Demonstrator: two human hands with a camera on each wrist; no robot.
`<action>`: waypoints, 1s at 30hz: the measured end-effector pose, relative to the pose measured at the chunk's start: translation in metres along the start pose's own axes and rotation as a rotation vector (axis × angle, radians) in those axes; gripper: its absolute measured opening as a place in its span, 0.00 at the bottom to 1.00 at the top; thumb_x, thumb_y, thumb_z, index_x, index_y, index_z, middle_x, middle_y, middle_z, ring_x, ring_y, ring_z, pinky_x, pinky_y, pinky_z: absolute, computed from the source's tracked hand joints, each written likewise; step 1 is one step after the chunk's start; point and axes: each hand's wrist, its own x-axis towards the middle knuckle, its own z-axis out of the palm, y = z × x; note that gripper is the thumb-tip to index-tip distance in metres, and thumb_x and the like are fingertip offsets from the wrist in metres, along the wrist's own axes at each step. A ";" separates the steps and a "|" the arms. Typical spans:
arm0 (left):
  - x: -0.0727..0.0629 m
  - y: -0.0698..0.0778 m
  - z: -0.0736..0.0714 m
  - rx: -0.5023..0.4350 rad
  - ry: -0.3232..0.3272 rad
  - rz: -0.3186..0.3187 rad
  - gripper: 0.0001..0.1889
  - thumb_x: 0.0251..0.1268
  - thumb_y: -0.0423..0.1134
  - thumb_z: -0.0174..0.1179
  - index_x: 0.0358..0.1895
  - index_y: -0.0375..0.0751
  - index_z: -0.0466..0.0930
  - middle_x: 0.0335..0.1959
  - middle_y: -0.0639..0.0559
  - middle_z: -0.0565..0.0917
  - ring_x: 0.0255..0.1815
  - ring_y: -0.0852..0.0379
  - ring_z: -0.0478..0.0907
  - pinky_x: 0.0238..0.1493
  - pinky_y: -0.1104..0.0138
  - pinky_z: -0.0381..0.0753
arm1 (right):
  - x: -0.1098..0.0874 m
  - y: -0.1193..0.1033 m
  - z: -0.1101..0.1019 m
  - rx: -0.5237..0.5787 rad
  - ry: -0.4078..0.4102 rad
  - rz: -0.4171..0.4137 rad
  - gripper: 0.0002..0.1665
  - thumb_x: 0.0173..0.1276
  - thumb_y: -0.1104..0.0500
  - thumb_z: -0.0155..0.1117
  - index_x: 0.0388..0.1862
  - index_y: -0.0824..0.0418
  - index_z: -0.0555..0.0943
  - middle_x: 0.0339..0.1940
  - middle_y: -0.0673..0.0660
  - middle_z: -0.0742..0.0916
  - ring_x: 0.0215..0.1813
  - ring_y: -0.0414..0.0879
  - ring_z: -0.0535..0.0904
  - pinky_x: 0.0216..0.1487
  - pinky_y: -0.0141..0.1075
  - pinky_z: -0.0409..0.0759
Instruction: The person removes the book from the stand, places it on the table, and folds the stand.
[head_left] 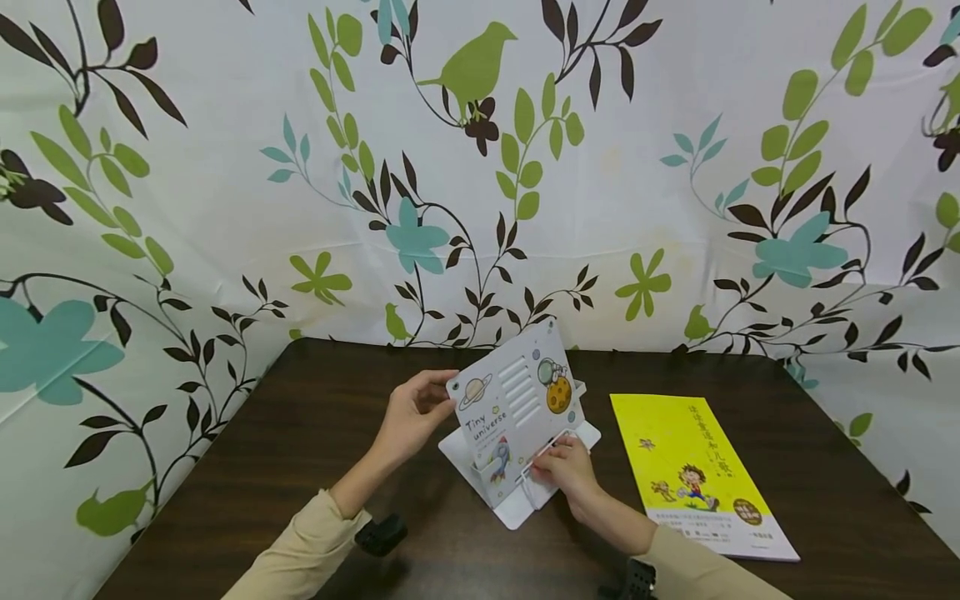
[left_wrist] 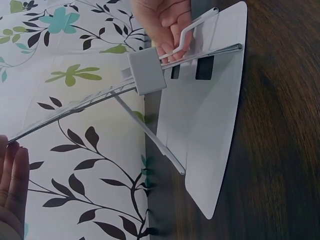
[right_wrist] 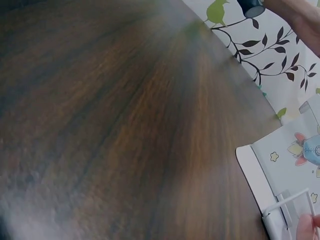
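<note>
A white book stand (head_left: 517,408) printed with planets, a rocket and "Tiny universe" stands at an angle on the table, its panel tilted up from a flat base (left_wrist: 205,140). My left hand (head_left: 411,414) pinches the panel's upper left corner between thumb and fingers. Low on the front, my right hand (head_left: 567,472) pinches a bent white wire page holder (right_wrist: 287,200), with the thumb on the wire in the right wrist view. Behind the panel, a thin prop leg (left_wrist: 145,127) runs down to the base in the left wrist view.
A yellow book (head_left: 697,458) with a cartoon child on its cover lies flat to the right of the stand. The dark wooden table (head_left: 300,467) meets a leaf-and-bird patterned cloth (head_left: 480,167) at the back. Black camera bands (head_left: 381,535) sit on both wrists.
</note>
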 end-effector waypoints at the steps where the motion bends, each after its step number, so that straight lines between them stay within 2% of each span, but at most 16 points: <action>1: 0.000 0.000 0.000 -0.004 0.000 0.003 0.17 0.50 0.19 0.59 0.47 0.25 0.75 0.33 0.33 0.81 0.34 0.44 0.79 0.30 0.71 0.77 | 0.000 0.000 0.000 -0.001 -0.002 -0.006 0.30 0.55 0.74 0.59 0.53 0.76 0.55 0.30 0.61 0.80 0.24 0.41 0.77 0.28 0.30 0.79; 7: -0.004 0.002 0.002 -0.001 0.003 0.012 0.17 0.50 0.19 0.59 0.46 0.24 0.75 0.32 0.33 0.81 0.32 0.46 0.79 0.30 0.70 0.77 | 0.004 -0.001 -0.003 0.004 -0.030 -0.024 0.30 0.54 0.75 0.59 0.52 0.76 0.56 0.28 0.60 0.79 0.24 0.41 0.77 0.28 0.30 0.79; 12: -0.009 0.003 0.005 -0.016 0.025 0.009 0.16 0.49 0.19 0.60 0.45 0.24 0.76 0.31 0.34 0.81 0.30 0.52 0.79 0.28 0.71 0.77 | 0.011 -0.002 -0.007 -0.025 -0.070 -0.014 0.30 0.53 0.76 0.59 0.53 0.76 0.57 0.29 0.60 0.78 0.25 0.43 0.76 0.30 0.33 0.80; 15: -0.013 0.001 0.009 -0.048 0.046 0.035 0.17 0.48 0.19 0.60 0.45 0.24 0.76 0.29 0.34 0.81 0.28 0.56 0.79 0.27 0.71 0.77 | 0.016 -0.004 -0.009 -0.054 -0.093 -0.016 0.31 0.51 0.76 0.60 0.53 0.75 0.59 0.28 0.59 0.79 0.26 0.43 0.76 0.31 0.33 0.80; 21: -0.020 -0.016 0.022 -0.084 0.137 0.065 0.17 0.47 0.19 0.61 0.44 0.30 0.77 0.30 0.38 0.81 0.28 0.57 0.79 0.28 0.70 0.79 | 0.023 -0.005 -0.011 -0.057 -0.139 -0.066 0.31 0.50 0.77 0.59 0.54 0.76 0.60 0.27 0.58 0.78 0.25 0.43 0.74 0.30 0.33 0.79; 30: -0.031 -0.014 0.041 -0.070 0.251 0.112 0.17 0.46 0.19 0.62 0.44 0.32 0.78 0.35 0.42 0.81 0.33 0.52 0.79 0.31 0.70 0.79 | 0.037 -0.007 -0.015 -0.099 -0.205 -0.074 0.31 0.52 0.76 0.56 0.59 0.75 0.64 0.30 0.57 0.79 0.28 0.42 0.75 0.32 0.33 0.78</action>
